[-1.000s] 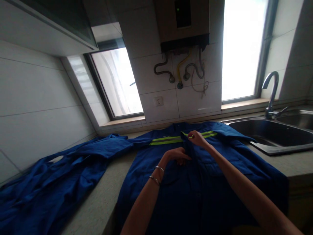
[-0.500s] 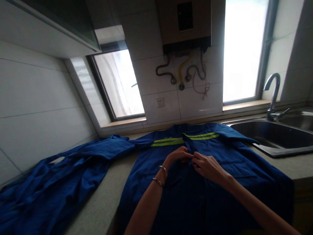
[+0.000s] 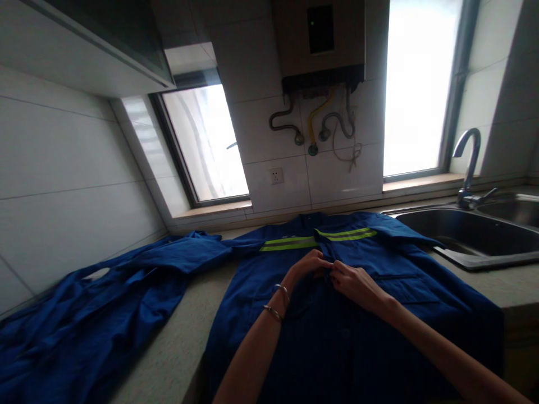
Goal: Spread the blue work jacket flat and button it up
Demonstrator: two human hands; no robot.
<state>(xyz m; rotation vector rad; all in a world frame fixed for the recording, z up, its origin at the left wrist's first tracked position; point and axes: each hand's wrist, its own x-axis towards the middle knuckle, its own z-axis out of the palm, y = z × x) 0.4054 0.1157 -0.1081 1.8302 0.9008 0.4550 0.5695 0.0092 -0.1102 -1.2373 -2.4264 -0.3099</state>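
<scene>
A blue work jacket (image 3: 391, 297) with yellow-green and grey reflective stripes lies front up on the counter, its collar toward the wall. At the middle of its chest, just below the stripes, my left hand (image 3: 310, 264) pinches the edge of the front opening. Right against it, my right hand (image 3: 351, 283) grips the same edge with bent fingers. The fingertips of both hands meet, and what lies between them is too dark and small to make out. Two bangles (image 3: 274, 311) circle my left wrist.
More blue clothing (image 3: 118, 303) lies crumpled on the counter (image 3: 181, 336) at the left. At the right is a steel sink (image 3: 455, 230) with a curved faucet (image 3: 471, 163). A water heater (image 3: 320, 45) with hoses hangs on the tiled wall between two windows.
Both hands keep their hold at the jacket's front edge with barely any shift. The camera view has moved very slightly.
</scene>
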